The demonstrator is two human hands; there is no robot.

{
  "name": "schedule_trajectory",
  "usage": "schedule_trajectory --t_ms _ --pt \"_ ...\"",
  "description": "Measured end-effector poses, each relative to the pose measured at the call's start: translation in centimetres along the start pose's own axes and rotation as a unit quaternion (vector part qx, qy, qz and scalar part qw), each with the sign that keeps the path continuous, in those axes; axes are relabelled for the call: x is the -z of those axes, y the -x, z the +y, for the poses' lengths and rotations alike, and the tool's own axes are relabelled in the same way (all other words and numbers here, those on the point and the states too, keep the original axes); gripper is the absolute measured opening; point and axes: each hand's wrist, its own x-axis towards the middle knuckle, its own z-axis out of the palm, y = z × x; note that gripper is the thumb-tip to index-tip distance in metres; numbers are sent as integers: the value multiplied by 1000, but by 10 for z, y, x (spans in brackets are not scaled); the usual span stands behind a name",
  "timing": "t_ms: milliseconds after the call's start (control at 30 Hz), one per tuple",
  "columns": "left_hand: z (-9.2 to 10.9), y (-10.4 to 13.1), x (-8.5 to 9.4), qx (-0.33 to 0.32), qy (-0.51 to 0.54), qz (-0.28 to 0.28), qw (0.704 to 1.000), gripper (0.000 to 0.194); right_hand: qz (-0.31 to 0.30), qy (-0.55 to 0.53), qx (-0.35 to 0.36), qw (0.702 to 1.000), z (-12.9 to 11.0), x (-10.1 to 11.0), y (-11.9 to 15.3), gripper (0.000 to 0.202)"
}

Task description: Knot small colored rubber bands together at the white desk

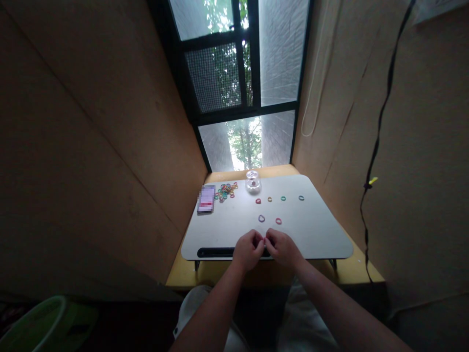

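Note:
My left hand (249,250) and my right hand (283,248) meet at the front edge of a white folding table (223,231). Both have fingers pinched together, fingertips nearly touching; something tiny and pinkish may be between them, too small to make out. Just beyond the hands lie a purple hair tie (261,218), bent out of round, and a pink hair tie (278,221). Farther back is a spaced row: a red hair tie (258,201), a yellow one (270,199), a green one (283,198) and a blue-green one (301,198).
A heap of mixed hair ties (226,191) lies at the back left, beside a phone (206,199). A clear plastic jar (252,186) stands at the back. A black strip (215,252) runs along the front edge. Walls flank the table; a black cable (377,132) hangs at right.

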Motion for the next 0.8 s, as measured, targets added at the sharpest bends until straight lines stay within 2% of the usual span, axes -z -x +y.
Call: schedule_trajectory --t_ms 800 --pt "-1 0 -1 2 -6 0 1000 11 -6 -1 -1 1000 -1 1 1 16"
